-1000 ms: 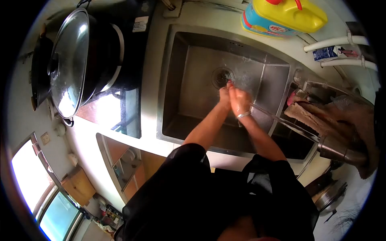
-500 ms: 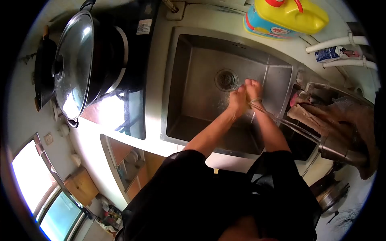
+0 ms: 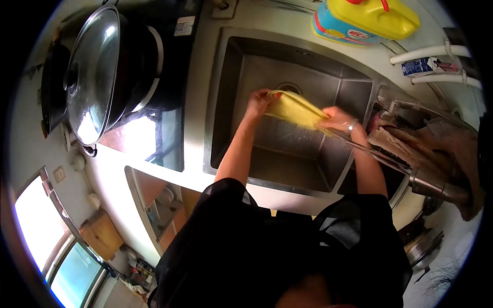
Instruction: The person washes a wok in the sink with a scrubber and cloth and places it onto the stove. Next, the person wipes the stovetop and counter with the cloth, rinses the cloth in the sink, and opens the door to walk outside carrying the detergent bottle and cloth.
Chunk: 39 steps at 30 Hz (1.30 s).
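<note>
A yellow cloth (image 3: 297,109) is stretched between my two hands above the metal sink (image 3: 277,66). My left hand (image 3: 258,104) grips its left end, fingers closed. At the right end, my right hand (image 3: 337,119) is closed on the cloth, with a bracelet at the wrist. A thin stream of water (image 3: 372,152) runs from the faucet (image 3: 436,192) on the right towards the cloth's right end. The drain (image 3: 289,87) is partly hidden behind the cloth.
A yellow jug (image 3: 367,20) with a blue label stands behind the sink. Left of it, a pot with a glass lid (image 3: 92,77) sits on the black stove. Brown cloths (image 3: 436,146) hang near the faucet. White pipes (image 3: 436,53) run at the right.
My hands were bunched together under the water, the cloth mostly hidden between them. They have moved apart, my left hand going left, and the cloth is now spread out.
</note>
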Each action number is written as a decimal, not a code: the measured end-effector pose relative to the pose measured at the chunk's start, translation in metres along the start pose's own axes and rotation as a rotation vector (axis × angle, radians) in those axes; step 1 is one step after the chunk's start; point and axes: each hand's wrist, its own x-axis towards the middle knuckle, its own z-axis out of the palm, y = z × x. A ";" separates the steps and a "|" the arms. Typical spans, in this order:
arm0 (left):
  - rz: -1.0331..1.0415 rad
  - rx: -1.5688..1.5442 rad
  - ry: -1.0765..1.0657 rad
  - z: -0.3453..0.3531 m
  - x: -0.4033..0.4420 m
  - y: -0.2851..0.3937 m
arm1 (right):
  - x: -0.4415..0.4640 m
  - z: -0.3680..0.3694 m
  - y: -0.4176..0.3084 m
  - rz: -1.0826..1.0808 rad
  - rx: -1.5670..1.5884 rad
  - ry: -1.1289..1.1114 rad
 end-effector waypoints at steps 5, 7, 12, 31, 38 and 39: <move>0.030 0.170 0.100 -0.010 0.022 -0.053 | 0.003 0.016 -0.007 -0.204 0.930 0.424; -0.261 -0.040 0.025 0.010 0.011 -0.056 | 0.021 0.027 -0.003 -0.226 1.032 0.466; -0.519 -1.045 -0.513 0.067 0.001 -0.059 | 0.036 0.077 -0.036 -0.178 0.259 0.705; -0.484 -0.857 0.170 0.107 -0.041 -0.014 | 0.056 0.086 -0.024 -0.041 -0.015 0.974; -0.447 -1.227 -0.466 0.089 -0.018 -0.049 | 0.041 0.108 -0.041 -0.263 0.091 1.072; -0.304 -1.463 -0.912 0.078 -0.004 -0.078 | 0.028 0.117 -0.064 -0.440 0.168 1.068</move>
